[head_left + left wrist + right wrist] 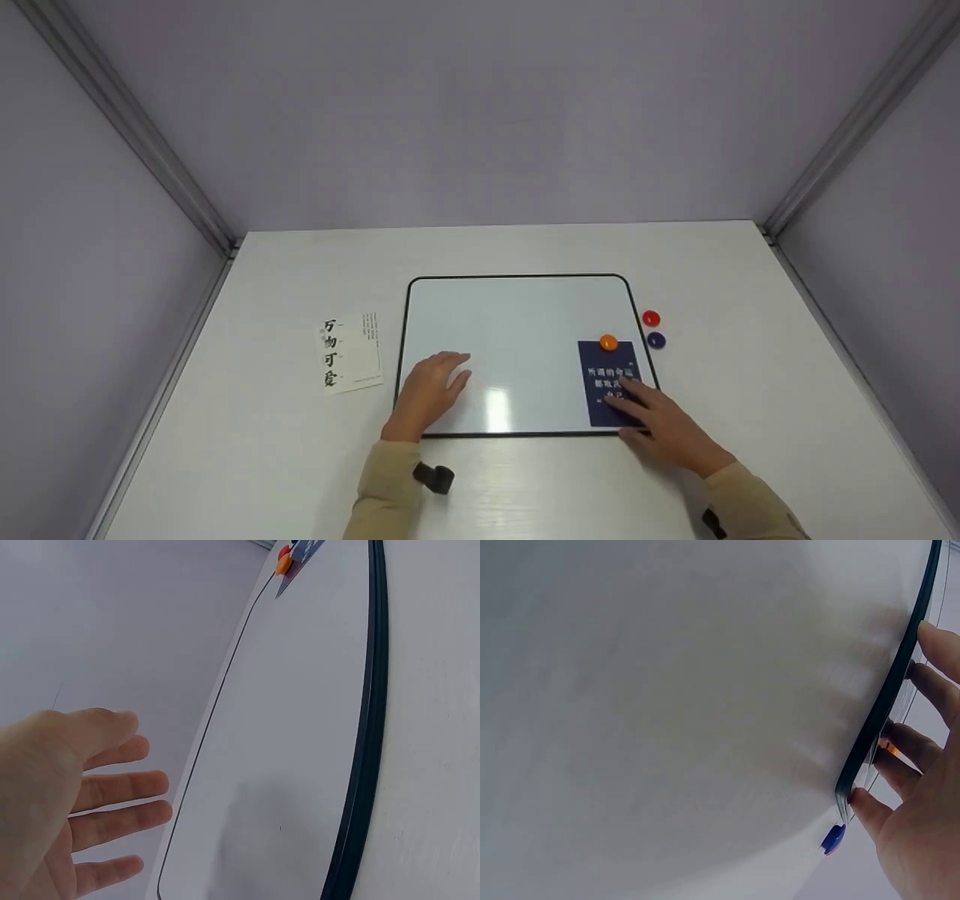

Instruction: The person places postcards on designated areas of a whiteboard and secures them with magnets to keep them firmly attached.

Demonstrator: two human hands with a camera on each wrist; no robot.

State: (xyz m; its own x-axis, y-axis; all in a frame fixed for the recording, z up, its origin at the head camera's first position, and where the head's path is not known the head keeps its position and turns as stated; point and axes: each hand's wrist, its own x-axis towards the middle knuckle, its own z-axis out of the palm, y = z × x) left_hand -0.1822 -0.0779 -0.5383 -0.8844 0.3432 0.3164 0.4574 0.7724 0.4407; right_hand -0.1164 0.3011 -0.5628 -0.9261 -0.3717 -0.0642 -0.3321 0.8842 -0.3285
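Note:
A whiteboard (510, 322) with a black frame lies flat on the table. On its lower right corner lies a dark blue card (598, 375) with white lettering, an orange round magnet (608, 343) on its top edge. My right hand (671, 431) rests its spread fingers on the card's lower right part, covering some letters; in the right wrist view its fingertips (922, 675) are at the board's black edge. Over the board's lower left side is my left hand (429, 386), fingers relaxed and nothing in them. The left wrist view shows this hand (67, 802) with its fingers apart.
Beyond the board's right edge lie a red magnet (651, 318) and a dark blue magnet (656, 340). A white card (352, 352) with black characters is on the table (225, 420) to the left of the board. Pale walls (487, 112) enclose the table at the back and sides.

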